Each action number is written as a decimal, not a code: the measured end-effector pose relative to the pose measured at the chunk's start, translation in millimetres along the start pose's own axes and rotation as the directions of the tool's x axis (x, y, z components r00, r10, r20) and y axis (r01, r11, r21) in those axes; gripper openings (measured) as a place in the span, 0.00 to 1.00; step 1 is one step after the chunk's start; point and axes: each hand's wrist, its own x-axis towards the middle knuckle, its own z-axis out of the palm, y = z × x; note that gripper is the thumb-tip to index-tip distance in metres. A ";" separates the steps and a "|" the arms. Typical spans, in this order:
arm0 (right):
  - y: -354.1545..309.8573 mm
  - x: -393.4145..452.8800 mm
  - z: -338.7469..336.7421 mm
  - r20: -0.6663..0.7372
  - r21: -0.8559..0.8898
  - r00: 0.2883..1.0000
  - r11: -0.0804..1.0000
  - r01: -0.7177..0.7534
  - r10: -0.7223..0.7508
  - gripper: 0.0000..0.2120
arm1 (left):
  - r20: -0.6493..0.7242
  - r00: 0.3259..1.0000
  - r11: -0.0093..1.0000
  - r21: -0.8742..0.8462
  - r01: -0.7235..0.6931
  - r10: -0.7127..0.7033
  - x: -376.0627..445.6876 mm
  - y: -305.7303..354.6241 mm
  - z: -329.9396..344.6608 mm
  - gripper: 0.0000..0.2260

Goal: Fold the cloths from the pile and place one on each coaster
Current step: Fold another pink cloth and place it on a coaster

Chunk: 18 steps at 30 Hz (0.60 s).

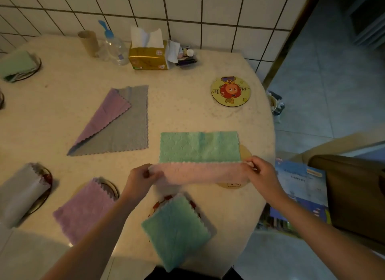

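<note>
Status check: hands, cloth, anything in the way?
Left hand and right hand pinch the green-pink cloth at its near corners, mid-fold. Cartoon coaster bare. Nothing blocking.

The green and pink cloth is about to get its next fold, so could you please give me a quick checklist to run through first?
1. Left hand pinches its end of the green and pink cloth: ok.
2. Right hand pinches the other end: ok.
3. Folded pink edge runs straight between the hands: ok.
4. Cartoon coaster bare and free: ok.
5. Coaster under the cloth centred beneath it: cannot tell, mostly hidden.
6. Purple and grey pile still waiting: ok.
</note>
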 end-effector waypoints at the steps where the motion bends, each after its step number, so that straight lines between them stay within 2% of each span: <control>1: -5.0 10.7 0.6 -0.024 0.046 0.999 0.998 -0.032 0.033 0.04 | -0.020 0.999 0.995 -0.093 0.049 -0.051 10.2 4.2 0.5 0.06; 3: -11.8 34.9 3.8 -0.080 0.136 0.992 0.987 -0.083 0.094 0.05 | -0.038 0.990 0.967 -0.222 0.126 -0.138 34.9 10.7 3.8 0.08; 5: -12.9 57.7 8.9 -0.119 0.167 0.981 0.977 -0.130 0.151 0.05 | -0.045 0.981 0.950 -0.259 0.174 -0.191 57.3 17.0 9.8 0.09; 9: -3.7 94.9 20.8 -0.142 0.124 0.963 0.969 -0.212 0.228 0.07 | -0.051 0.972 0.949 -0.232 0.211 -0.228 92.9 21.4 22.1 0.15; 18: 13.8 127.1 26.8 -0.121 -0.024 0.970 0.976 -0.217 0.213 0.06 | -0.031 0.968 0.955 -0.173 0.240 -0.249 124.4 11.1 24.4 0.16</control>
